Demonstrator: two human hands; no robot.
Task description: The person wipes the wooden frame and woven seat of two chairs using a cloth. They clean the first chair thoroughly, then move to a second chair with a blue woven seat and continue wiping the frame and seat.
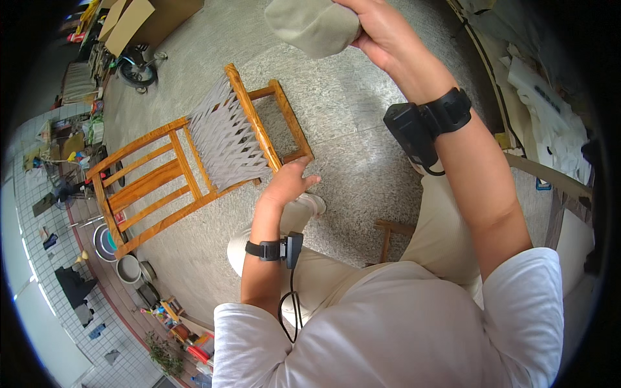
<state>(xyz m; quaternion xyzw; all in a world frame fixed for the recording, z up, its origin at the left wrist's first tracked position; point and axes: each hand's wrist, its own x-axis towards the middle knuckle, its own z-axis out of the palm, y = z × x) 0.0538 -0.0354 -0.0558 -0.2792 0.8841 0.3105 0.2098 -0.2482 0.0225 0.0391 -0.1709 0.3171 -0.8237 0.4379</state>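
My left hand [288, 185] is at the near front corner of a wooden chair [173, 169] with a woven grey strap seat [226, 137]. Its thumb sticks out, apart from the fingers, and the fingertips lie at the end of the front rail [249, 113]; whether they press on it I cannot tell. Up at the top edge, my right hand [381, 35] is closed on a soft, rounded beige-grey cloth [314, 26], partly cut off by the picture's edge. The chair's slatted back points to the left. Black bands with small boxes circle both my forearms.
Cardboard boxes [145, 29] and a small wheeled thing [136, 70] stand at the far left. Basins and pots [128, 268] line the left side. Near my legs is a small wooden frame [388, 236]. White plastic sheeting [550, 110] lies at the right.
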